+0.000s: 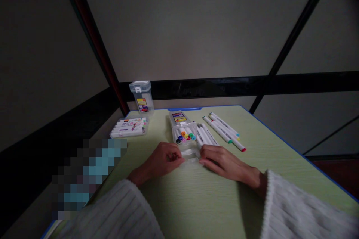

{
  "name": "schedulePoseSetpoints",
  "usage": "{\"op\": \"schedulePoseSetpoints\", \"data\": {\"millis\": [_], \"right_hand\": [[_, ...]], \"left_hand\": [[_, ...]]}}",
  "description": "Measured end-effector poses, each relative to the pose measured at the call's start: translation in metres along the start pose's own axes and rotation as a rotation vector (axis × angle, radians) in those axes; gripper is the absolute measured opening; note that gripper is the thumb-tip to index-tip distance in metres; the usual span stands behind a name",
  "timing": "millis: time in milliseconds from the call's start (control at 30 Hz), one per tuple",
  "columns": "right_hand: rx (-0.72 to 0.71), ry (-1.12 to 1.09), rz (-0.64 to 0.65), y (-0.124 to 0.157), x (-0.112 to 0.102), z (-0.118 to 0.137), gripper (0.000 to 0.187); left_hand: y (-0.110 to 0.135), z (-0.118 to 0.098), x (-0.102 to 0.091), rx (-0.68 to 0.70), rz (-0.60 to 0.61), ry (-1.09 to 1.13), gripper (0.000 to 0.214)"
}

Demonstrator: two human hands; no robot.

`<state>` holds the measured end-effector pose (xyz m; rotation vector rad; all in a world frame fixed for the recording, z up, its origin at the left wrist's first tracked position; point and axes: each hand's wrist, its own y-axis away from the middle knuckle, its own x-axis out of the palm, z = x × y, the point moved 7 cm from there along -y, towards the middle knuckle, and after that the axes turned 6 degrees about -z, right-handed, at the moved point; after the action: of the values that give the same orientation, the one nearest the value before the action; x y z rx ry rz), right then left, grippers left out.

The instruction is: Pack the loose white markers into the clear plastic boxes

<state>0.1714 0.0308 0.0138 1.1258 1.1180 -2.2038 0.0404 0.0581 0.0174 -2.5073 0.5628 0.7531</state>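
Observation:
A clear plastic marker case point(182, 129) lies on its side in the middle of the pale green table point(196, 201), several coloured marker caps showing at its open end. Its clear lid point(191, 154) hangs at the near end. My left hand point(165, 160) is closed, pinching the lid's left edge. My right hand point(224, 162) is closed on the lid's right edge, fingers pressed together. Several white markers point(206, 136) lie just right of the case, and more white markers point(224, 130) lie further right with coloured tips.
A second clear case point(142, 97) stands upright at the table's far left corner. A flat pack of markers point(129, 127) lies near the left edge. A dark metal frame runs behind the table. A blurred patch covers the lower left.

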Motion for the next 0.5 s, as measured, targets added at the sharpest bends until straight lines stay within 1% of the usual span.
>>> {"op": "schedulePoseSetpoints", "data": {"millis": [167, 267, 367, 433, 500], "right_hand": [[0.027, -0.012, -0.063, 0.002, -0.002, -0.005, 0.021], [0.038, -0.019, -0.090, 0.003, -0.003, -0.007, 0.019], [0.043, -0.024, -0.118, 0.003, -0.006, -0.006, 0.018], [0.049, -0.029, -0.131, 0.003, -0.008, -0.006, 0.020], [0.051, -0.034, -0.141, 0.003, -0.008, -0.005, 0.025]], "left_hand": [[-0.001, 0.006, -0.003, -0.082, -0.054, 0.094, 0.018], [-0.001, 0.011, -0.003, -0.114, -0.070, 0.166, 0.020], [-0.001, 0.019, -0.001, -0.178, -0.079, 0.261, 0.023], [-0.002, 0.023, 0.000, -0.215, -0.088, 0.303, 0.026], [-0.003, 0.026, -0.001, -0.233, -0.098, 0.319, 0.028]]}}
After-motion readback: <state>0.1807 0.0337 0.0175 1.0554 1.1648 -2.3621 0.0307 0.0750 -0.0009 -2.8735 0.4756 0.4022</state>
